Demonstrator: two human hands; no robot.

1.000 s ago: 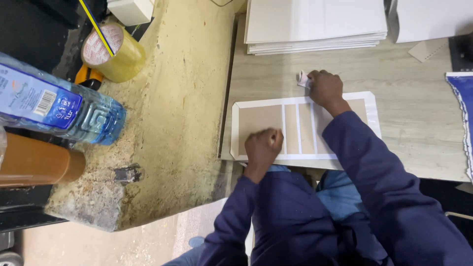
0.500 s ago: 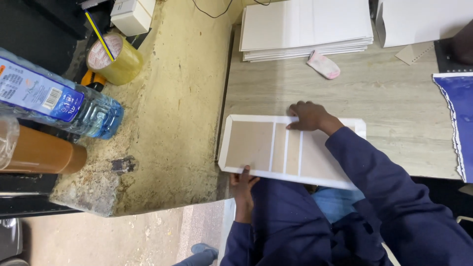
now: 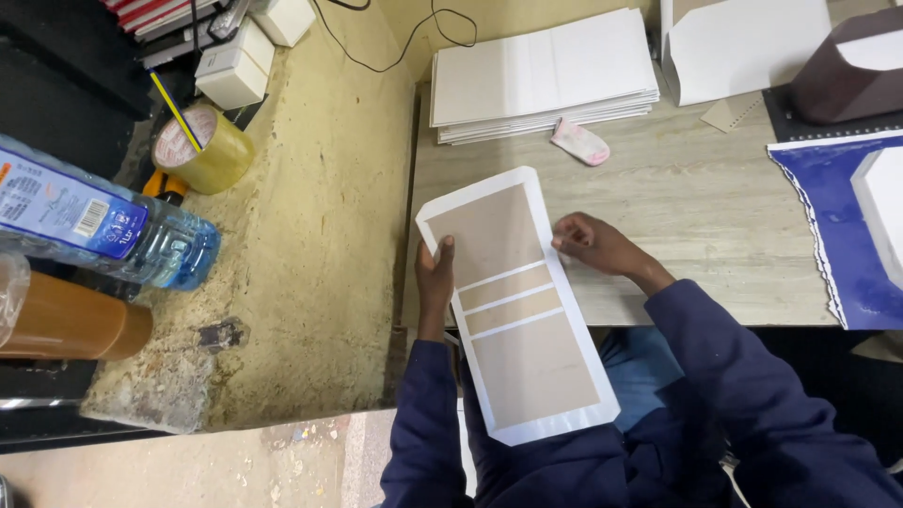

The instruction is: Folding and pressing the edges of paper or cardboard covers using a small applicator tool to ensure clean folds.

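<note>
Both hands hold the board, white with four brown panels, tilted over the tabletop edge. The left hand has its grip closed on the board's left edge; the right hand pinches its right edge. Beyond the board lies a pink cloth, then a sheet stack.

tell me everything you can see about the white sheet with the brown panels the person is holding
The white sheet is a long, flat piece, seemingly paper backing with four brown card-like panels stuck on: two large end ones and two narrow strips between, white gaps separating them. Its corners are cut off. It lies slanted, far end over the wooden table, near end over the person's lap. The left hand grips its left edge; the right hand touches its right edge.
</note>
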